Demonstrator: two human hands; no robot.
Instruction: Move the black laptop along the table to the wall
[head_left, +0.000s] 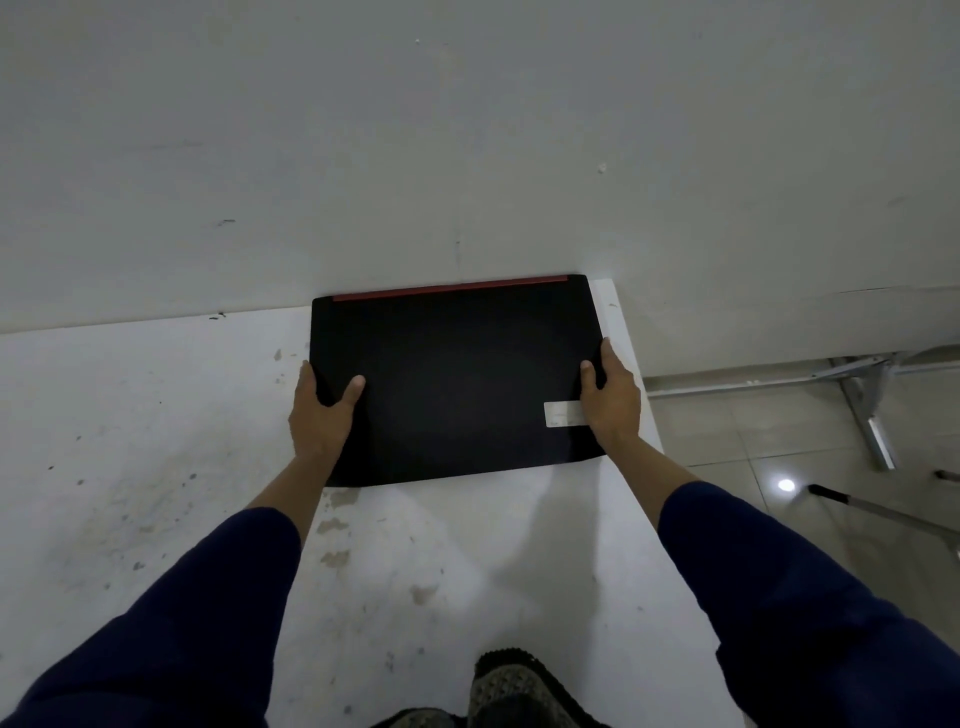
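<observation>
**Laptop at the wall, both your hands on its sides**

The closed black laptop (457, 379) lies flat on the white table (156, 441), near the table's right end. Its far edge, the one with the red strip (449, 289), sits right at the foot of the grey wall (467, 130); you cannot tell from here whether it actually touches. A small white sticker (562, 414) sits on the lid near its right side, partly under your hand.

Your left hand (319, 410) clasps the laptop's left edge: the thumb lies on top of the lid, the fingers curl around and under the side, out of sight. Your right hand (610, 400) clasps the right edge the same way, thumb on the lid, fingers wrapped along the side. Both arms are stretched forward in dark blue sleeves (208, 613).

The tabletop is scuffed and spotted with grey marks. To the right, past the table's end, you see a tiled floor (753, 467) with a metal frame (862, 400) standing on it. At the bottom edge, a dark patterned shoe (506, 686) shows.
</observation>
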